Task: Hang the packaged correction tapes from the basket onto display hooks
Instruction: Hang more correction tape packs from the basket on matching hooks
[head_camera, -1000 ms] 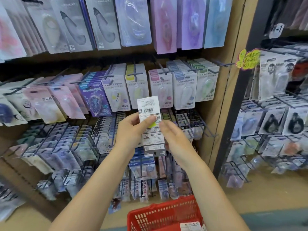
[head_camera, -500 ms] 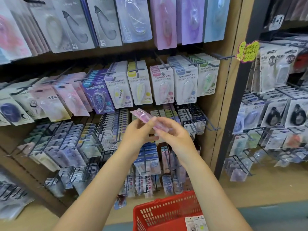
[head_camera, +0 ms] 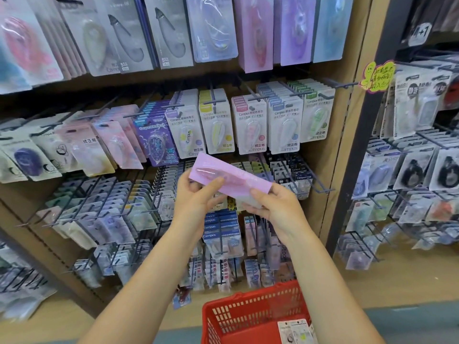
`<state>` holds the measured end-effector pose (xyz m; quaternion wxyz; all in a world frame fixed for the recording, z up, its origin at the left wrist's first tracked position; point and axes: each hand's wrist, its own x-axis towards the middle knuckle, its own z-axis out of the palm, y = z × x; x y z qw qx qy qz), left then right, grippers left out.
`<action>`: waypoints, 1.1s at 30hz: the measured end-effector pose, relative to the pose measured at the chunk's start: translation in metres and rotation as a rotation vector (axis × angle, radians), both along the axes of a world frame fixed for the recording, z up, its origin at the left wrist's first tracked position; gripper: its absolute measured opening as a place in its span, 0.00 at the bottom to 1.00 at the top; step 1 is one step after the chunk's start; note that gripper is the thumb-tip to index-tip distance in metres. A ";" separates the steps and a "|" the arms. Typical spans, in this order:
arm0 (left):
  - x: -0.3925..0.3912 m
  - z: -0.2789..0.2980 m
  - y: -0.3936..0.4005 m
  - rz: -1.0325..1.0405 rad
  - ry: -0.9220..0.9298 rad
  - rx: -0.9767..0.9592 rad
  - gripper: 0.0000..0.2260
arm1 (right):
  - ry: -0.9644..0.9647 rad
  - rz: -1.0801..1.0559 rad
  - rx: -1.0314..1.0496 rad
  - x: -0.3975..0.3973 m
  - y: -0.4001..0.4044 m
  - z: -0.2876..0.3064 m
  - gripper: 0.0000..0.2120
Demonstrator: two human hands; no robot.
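A long pink packaged correction tape (head_camera: 231, 176) lies almost flat between my hands, its pink front face turned up, in front of the middle rows of the display. My left hand (head_camera: 196, 197) pinches its left end, thumb on top. Its right end is held by my right hand (head_camera: 275, 206), fingers curled underneath. Below me the red basket (head_camera: 250, 311) holds more packaged tapes (head_camera: 295, 330) at its right side. Metal display hooks (head_camera: 320, 188) stick out from the brown board, most loaded with packs; a row of long pink packs (head_camera: 253, 36) hangs at the top.
White Campus tape packs (head_camera: 248, 125) hang in a row just above my hands. Dense racks of small packs fill the lower left. A second display bay (head_camera: 422, 150) stands to the right, past a dark upright post (head_camera: 357, 155). A yellow-pink note (head_camera: 377, 75) sticks out on a hook.
The pack was upright with its white barcode back toward me; both hands have turned it over and laid it nearly flat, pink front up. My view has dropped slightly toward the basket.
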<state>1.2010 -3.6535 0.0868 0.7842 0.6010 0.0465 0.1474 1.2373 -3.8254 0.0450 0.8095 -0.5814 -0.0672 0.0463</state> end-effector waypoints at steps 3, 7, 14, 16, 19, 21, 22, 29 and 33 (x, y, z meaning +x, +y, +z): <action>0.000 0.004 0.008 0.201 -0.034 0.296 0.42 | -0.049 -0.101 0.022 0.002 0.000 0.004 0.07; 0.001 0.018 0.010 -0.045 -0.011 0.598 0.28 | -0.089 -0.135 0.022 0.004 0.005 0.020 0.03; 0.012 0.043 -0.016 -0.216 -0.032 0.639 0.08 | -0.229 -0.182 0.048 0.011 0.002 0.072 0.05; 0.019 0.064 -0.021 -0.192 -0.099 0.567 0.10 | -0.261 -0.169 0.001 0.016 -0.005 0.088 0.10; 0.034 0.106 -0.033 -0.191 -0.173 0.338 0.16 | -0.274 -0.090 -0.072 0.020 -0.018 0.112 0.14; 0.047 0.132 -0.044 -0.212 -0.195 0.231 0.13 | -0.307 -0.070 -0.126 0.022 -0.021 0.125 0.13; 0.054 0.142 -0.049 -0.218 -0.206 0.215 0.09 | -0.324 -0.070 -0.124 0.023 -0.021 0.131 0.13; 0.081 0.189 -0.064 -0.204 -0.286 0.416 0.13 | -0.517 -0.266 -0.143 0.043 -0.034 0.188 0.07; 0.092 0.209 -0.064 -0.158 -0.324 0.381 0.13 | -0.548 -0.260 -0.157 0.057 -0.035 0.212 0.11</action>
